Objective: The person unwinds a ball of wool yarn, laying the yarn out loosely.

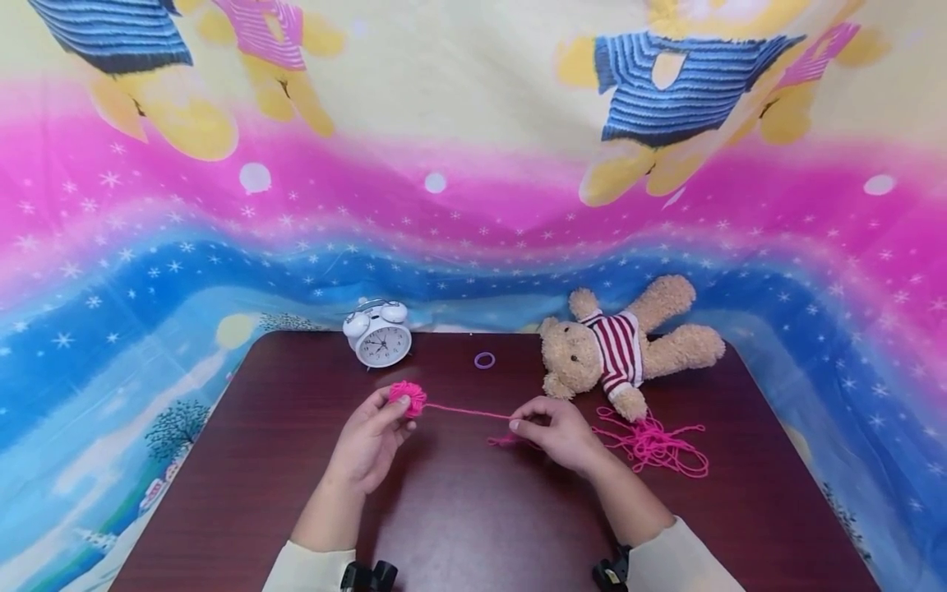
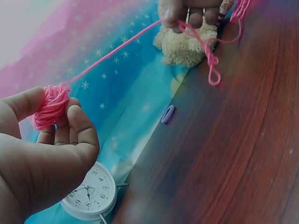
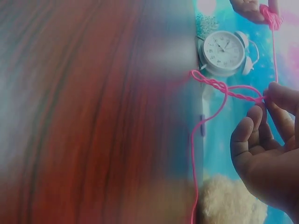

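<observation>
A small ball of pink yarn (image 1: pixel 408 399) is pinched between the thumb and fingers of my left hand (image 1: pixel 370 440). From it a taut pink strand (image 1: pixel 469 410) runs across to my right hand (image 1: pixel 556 431), whose thumb and forefinger pinch it. Below the right fingertips dangles a twisted loop of the same yarn (image 2: pixel 211 63), plain in the left wrist view. A further strand leads from that loop to a loose pink tangle (image 1: pixel 658 444) on the table, right of my right hand. In the right wrist view the looped strand (image 3: pixel 212 83) hangs beside the pinching fingers.
A white twin-bell alarm clock (image 1: pixel 382 337) stands at the back left of the dark wooden table (image 1: pixel 459 518). Near the back edge lies a purple ring (image 1: pixel 484 360). A teddy bear (image 1: pixel 592 353) in a striped shirt lies at the back right, one paw by the tangle. Printed cloth (image 1: pixel 444 271) hangs behind.
</observation>
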### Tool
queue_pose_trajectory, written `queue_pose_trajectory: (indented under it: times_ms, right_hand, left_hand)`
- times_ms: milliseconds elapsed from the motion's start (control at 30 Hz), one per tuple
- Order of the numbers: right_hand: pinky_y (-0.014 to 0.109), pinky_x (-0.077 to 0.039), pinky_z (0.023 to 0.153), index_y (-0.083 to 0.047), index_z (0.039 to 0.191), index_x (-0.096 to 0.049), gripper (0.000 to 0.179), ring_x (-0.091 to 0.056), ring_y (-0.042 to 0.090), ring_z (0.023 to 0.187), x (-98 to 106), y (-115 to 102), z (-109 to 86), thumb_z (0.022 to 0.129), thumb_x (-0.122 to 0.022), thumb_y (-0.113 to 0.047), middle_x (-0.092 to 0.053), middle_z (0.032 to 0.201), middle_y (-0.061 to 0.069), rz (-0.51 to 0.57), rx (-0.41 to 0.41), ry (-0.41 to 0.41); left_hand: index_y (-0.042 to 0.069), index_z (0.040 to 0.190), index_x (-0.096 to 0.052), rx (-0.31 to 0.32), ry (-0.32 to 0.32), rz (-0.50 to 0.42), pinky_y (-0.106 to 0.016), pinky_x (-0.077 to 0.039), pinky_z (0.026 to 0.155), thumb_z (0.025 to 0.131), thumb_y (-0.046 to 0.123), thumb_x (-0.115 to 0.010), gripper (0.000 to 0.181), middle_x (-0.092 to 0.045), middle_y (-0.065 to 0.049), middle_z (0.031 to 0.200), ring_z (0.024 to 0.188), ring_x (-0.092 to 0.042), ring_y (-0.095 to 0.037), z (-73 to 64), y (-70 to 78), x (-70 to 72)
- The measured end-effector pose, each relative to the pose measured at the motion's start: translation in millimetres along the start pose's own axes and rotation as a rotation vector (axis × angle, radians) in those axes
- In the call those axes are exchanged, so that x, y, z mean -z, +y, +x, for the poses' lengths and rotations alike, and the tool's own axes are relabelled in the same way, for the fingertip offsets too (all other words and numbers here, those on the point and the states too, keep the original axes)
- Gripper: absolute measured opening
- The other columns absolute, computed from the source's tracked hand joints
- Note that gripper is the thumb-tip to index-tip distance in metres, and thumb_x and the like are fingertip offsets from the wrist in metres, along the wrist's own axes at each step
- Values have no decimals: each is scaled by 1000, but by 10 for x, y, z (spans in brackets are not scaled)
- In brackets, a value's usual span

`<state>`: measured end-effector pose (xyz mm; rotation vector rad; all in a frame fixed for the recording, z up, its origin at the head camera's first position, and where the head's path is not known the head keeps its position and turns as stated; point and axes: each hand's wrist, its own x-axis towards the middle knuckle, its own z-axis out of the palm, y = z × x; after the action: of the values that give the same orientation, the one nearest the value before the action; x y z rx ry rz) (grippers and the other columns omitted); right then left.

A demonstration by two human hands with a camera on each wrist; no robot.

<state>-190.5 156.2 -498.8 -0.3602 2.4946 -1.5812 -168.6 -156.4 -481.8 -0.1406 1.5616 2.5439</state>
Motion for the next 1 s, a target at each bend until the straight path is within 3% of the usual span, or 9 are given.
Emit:
queue_pose_trajectory:
  times_ms: [167, 300, 433, 767, 1000]
  right_hand:
    - [38, -59, 68, -9, 101, -78, 15, -69, 36, 81, 112, 54, -48, 93, -78, -22, -68, 89, 5, 46, -16, -7]
    - [37, -58, 78, -8, 103, -78, 17, -69, 28, 90, 205, 92, -93, 93, -79, -22, -72, 97, 2, 12, -9, 13]
    - [30, -53, 77, -14, 101, -79, 13, -64, 16, 90, 299, 125, -147, 92, -80, -24, -73, 99, -2, -38, -12, 52]
    - [29, -52, 74, -10, 103, -78, 18, -62, 16, 87, 521, 189, -286, 93, -80, -24, -73, 98, 0, -53, -28, 94]
    - [30, -54, 73, -7, 107, -77, 23, -64, 18, 85, 693, 268, -373, 94, -78, -25, -74, 98, 2, -47, -59, 107]
  left_hand:
    - [8, 128, -54, 12, 7, -1, -27, -53, 83, 104, 12, -62, 26, -71, 0, 110, 96, -64, -12, -15, 17, 58]
    - [7, 130, -53, 16, 23, -2, -27, -53, 84, 104, 13, -63, 28, -71, 0, 112, 98, -64, -13, -22, 23, 114]
    - [6, 131, -51, 13, 41, 8, -27, -53, 84, 104, 13, -62, 29, -70, 1, 109, 96, -63, -13, -33, 29, 169]
    - [9, 129, -50, 3, 53, 21, -26, -53, 83, 106, 15, -60, 25, -69, 2, 104, 95, -63, -13, -71, 61, 312]
    - [9, 130, -50, 5, 63, 29, -27, -53, 85, 106, 16, -60, 26, -70, 1, 111, 98, -63, -13, -78, 93, 385]
